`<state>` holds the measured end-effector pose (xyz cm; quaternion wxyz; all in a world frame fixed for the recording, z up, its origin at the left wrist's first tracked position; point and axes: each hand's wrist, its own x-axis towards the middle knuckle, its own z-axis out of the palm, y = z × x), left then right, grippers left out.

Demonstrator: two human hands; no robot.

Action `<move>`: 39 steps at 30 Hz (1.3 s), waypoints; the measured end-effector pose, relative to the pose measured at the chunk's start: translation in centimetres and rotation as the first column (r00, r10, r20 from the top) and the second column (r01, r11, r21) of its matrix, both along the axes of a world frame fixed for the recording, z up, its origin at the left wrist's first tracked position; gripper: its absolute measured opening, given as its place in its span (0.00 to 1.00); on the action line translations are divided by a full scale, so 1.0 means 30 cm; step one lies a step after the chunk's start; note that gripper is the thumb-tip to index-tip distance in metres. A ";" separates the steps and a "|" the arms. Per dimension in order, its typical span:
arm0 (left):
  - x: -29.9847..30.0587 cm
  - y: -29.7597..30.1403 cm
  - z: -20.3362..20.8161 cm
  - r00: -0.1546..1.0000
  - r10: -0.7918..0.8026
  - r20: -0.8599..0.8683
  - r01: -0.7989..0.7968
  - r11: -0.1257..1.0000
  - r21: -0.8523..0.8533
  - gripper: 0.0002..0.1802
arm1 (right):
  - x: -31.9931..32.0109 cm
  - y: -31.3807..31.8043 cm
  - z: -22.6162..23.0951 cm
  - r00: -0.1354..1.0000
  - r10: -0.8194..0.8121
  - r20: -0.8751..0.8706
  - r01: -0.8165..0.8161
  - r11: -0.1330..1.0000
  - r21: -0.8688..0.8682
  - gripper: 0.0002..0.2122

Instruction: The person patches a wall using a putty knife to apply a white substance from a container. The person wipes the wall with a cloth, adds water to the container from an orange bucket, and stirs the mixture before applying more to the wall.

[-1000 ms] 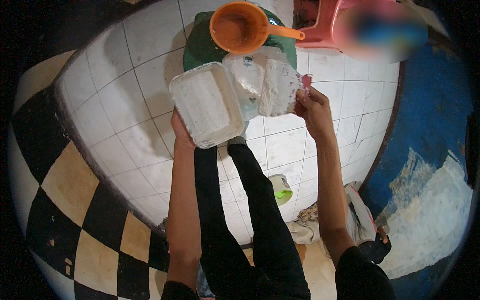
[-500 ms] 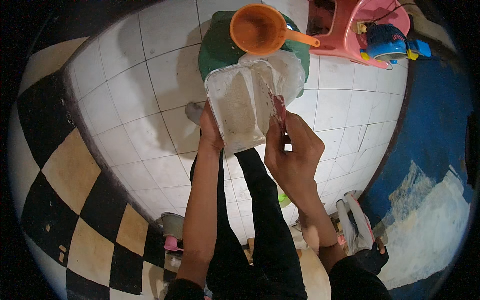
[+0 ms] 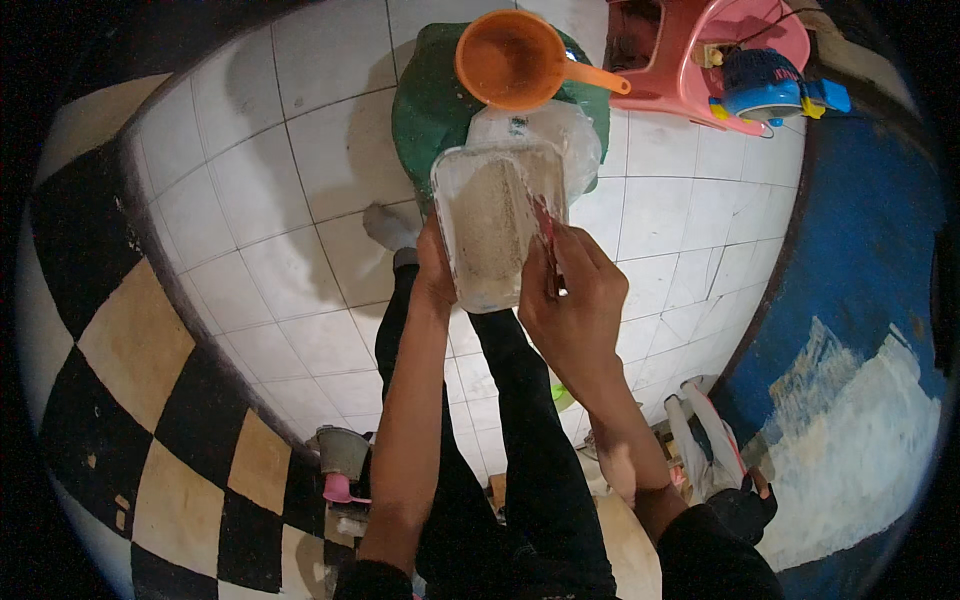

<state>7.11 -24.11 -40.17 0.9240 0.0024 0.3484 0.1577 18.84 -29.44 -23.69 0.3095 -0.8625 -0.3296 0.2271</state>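
A white rectangular tub (image 3: 480,225), its inside smeared with a pale, chalky coating, is held up in front of the person, over the near edge of a green surface (image 3: 425,110). The left hand (image 3: 434,268) grips the tub along its left side, near the lower corner; its fingers are mostly hidden behind the wall and underneath, so how they are spread there I cannot tell. The right hand (image 3: 575,305) pinches the red edge of a flat scraper (image 3: 543,220) between thumb and fingers, the tool tilted inside the right part of the tub (where its blade ends is hard to tell, white against white). Just beyond the tub, a clear plastic bag (image 3: 578,140) lies on the green surface, and behind that sits an orange dipper (image 3: 510,62), its handle pointing right toward a pink plastic chair (image 3: 690,75). A blue and yellow object (image 3: 765,88) rests on the chair. White tiles (image 3: 330,180) spread around the person's legs. Lower left, well apart from the tub, stands a grey bucket (image 3: 342,450) with a pink-handled item (image 3: 340,488) beside it.
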 end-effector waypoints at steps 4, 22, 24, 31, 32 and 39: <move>-0.008 -0.064 -0.055 0.986 0.006 -0.164 -0.025 0.993 -0.116 0.31 | 0.003 -0.017 0.014 1.000 -0.009 -0.001 0.009 1.000 -0.017 0.10; -0.222 -0.012 -0.130 0.987 0.163 0.017 -0.163 0.984 0.064 0.34 | 0.254 -0.175 -0.152 0.949 -0.314 -0.033 0.314 0.949 0.010 0.08; -0.266 -0.001 -0.134 0.986 0.163 -0.032 -0.159 0.982 0.102 0.34 | 0.326 -0.196 -0.359 0.957 -0.265 0.119 0.279 0.951 -0.130 0.10; -0.369 0.003 -0.157 0.975 0.131 -0.180 -0.132 0.991 0.007 0.33 | 0.335 -0.144 -0.720 0.950 -0.261 0.171 0.286 0.947 -0.143 0.08; -0.379 -0.007 -0.163 0.970 0.141 -0.196 -0.141 0.990 0.016 0.32 | 0.335 -0.138 -0.739 0.949 -0.261 0.179 0.286 0.949 -0.134 0.09; -0.356 -0.065 -0.143 0.962 0.168 -0.217 -0.172 0.985 0.002 0.32 | 0.335 -0.164 -0.819 0.938 -0.316 0.141 0.334 0.934 -0.127 0.07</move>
